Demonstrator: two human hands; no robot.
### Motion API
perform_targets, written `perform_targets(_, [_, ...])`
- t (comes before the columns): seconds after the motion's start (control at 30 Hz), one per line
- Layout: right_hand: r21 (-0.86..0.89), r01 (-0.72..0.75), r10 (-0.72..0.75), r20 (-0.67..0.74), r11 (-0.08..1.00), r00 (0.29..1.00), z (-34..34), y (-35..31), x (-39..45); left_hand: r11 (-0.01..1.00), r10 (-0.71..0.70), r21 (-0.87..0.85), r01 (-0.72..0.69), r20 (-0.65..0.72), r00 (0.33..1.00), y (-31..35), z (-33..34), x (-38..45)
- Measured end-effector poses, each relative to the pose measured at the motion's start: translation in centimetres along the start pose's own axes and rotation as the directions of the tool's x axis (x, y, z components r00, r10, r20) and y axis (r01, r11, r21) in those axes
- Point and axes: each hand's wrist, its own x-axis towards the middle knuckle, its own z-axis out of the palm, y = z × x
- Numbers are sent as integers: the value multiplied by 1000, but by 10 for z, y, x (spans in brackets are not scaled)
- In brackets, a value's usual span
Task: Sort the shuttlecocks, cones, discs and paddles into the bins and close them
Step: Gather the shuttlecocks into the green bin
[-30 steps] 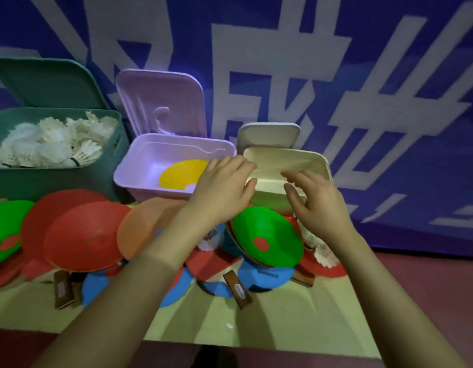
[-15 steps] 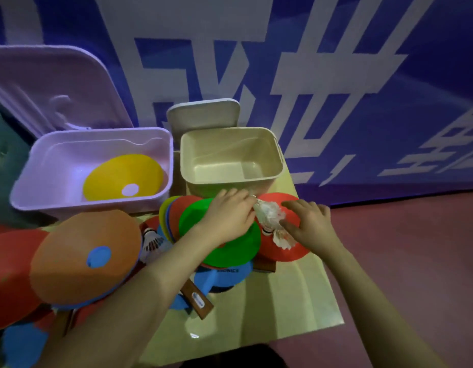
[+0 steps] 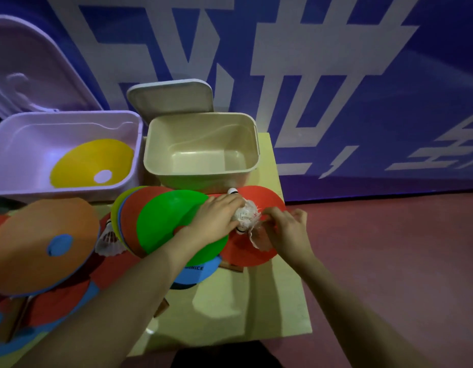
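1. The beige bin (image 3: 201, 148) stands open at the far side of the table (image 3: 256, 301), its lid (image 3: 171, 98) raised behind it; nothing shows inside it.
2. Just in front of the beige bin, the left hand (image 3: 216, 221) curls its fingers around a white shuttlecock (image 3: 244, 215), whose feathers bunch out past the fingertips.
3. The right hand (image 3: 285, 229), in front of the beige bin's right corner, pinches the feathers of a second shuttlecock (image 3: 258, 236) between curled fingers; the two hands nearly meet over the feathers.
4. Both hands work above a red disc (image 3: 254, 254) lying in front of the beige bin's right half.
5. A third shuttlecock's cork tip (image 3: 232, 191) peeks out against the beige bin's front wall, just beyond the left hand.
6. A green disc (image 3: 171, 216) tops a leaning stack of discs in front of the beige bin's left half, under the left wrist.
7. Under that stack a blue paddle (image 3: 195, 270) pokes out toward the viewer.
8. Left of the beige bin and just beside it sits the purple bin (image 3: 68, 120), open, with a yellow disc (image 3: 89, 163) inside.
9. Further left of the beige bin and nearer the viewer lies an orange disc (image 3: 39, 245), with another shuttlecock (image 3: 108, 239) between it and the green-topped stack.
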Motion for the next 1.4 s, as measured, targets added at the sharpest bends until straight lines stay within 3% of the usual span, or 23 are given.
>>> perform_targets(0.13, [55, 39, -37, -41, 998, 998, -6, 7, 0, 998, -47, 40, 48, -12, 999, -8, 2, -8])
perform_targets(0.3, [11, 117, -118, 52, 993, 992, 4, 9, 7, 997, -81, -17, 80, -46, 996, -5, 9, -15])
perform_targets(0.5, [41, 245, -241, -92, 969, 966, -2, -2, 20, 997, -50, -68, 34, -252, 966, 0, -11, -23])
perform_targets(0.63, [131, 329, -303, -182, 935, 935, -25, -28, 35, 999, -4, -39, -16, -458, 889, 3, -46, -38])
perform_targets(0.9, [224, 519, -457, -275, 825, 846, -48, -130, 75, 998, 21, 58, 25, -683, 730, -33, -128, -93])
perform_targets(1.17, [240, 672, -574, -370, 700, 730, -7, -265, 108, 970, 49, 187, 154, -773, 633, -117, -196, -176])
perform_targets(1.3, [230, 694, -580, -408, 682, 705, 25, -341, 117, 973, 56, 182, 141, -781, 622, -177, -227, -221])
perform_targets(1.4, [257, 673, -559, -396, 694, 728, 50, -393, 123, 973, 57, 186, 137, -766, 640, -224, -248, -254])
